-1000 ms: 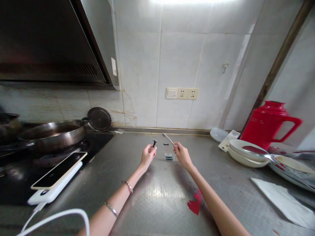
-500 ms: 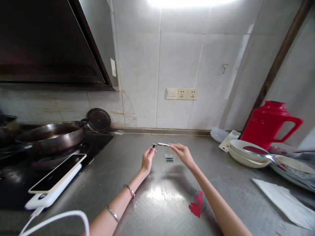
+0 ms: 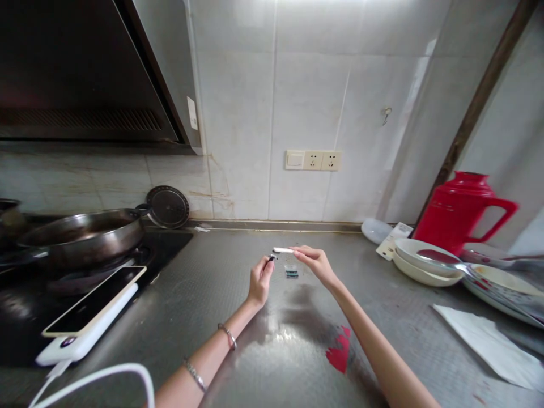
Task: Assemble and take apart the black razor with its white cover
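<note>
Near the middle of the metal counter (image 3: 238,266), my left hand (image 3: 260,280) is closed on a small dark object (image 3: 272,258) with a light metallic top. My right hand (image 3: 313,262) pinches the right end of a thin white stick (image 3: 283,250), which points left. The stick's left tip is just above the small dark object; whether they touch I cannot tell. Below the stick, a small clear and dark green case (image 3: 291,272) lies on the counter between my hands.
Left: a pan (image 3: 85,235) on the stove, a phone (image 3: 96,300) on a white power bank (image 3: 87,340) with a cable. Right: a red thermos (image 3: 457,212), stacked bowls (image 3: 423,272), a white paper (image 3: 484,340). A red patch (image 3: 339,352) marks the front of the counter.
My left hand has moved right, bringing the small dark object close to the stick's left tip. The right hand and the stick have barely moved. The camera view has shifted slightly.
</note>
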Demonstrator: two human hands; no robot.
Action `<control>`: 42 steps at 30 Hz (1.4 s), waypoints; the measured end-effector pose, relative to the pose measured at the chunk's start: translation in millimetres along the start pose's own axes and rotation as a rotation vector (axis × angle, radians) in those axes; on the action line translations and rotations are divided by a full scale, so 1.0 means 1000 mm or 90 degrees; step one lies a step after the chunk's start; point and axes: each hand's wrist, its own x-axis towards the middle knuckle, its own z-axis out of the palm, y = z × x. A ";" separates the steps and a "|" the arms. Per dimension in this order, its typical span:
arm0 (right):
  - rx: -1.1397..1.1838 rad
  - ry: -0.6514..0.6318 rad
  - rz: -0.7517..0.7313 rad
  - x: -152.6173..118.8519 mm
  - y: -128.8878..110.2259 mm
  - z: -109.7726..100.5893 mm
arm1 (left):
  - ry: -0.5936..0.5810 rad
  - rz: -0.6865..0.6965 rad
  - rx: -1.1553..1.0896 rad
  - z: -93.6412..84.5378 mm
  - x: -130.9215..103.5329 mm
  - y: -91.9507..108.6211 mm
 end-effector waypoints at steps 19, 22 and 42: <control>-0.025 -0.004 -0.006 -0.004 -0.018 -0.001 | 0.000 0.009 -0.001 0.006 -0.005 0.000; -0.021 -0.020 -0.024 -0.004 -0.020 -0.002 | 0.010 0.004 -0.004 0.007 -0.006 0.002; -0.026 0.000 -0.046 -0.005 -0.017 -0.006 | 0.025 0.008 -0.018 0.011 -0.010 0.002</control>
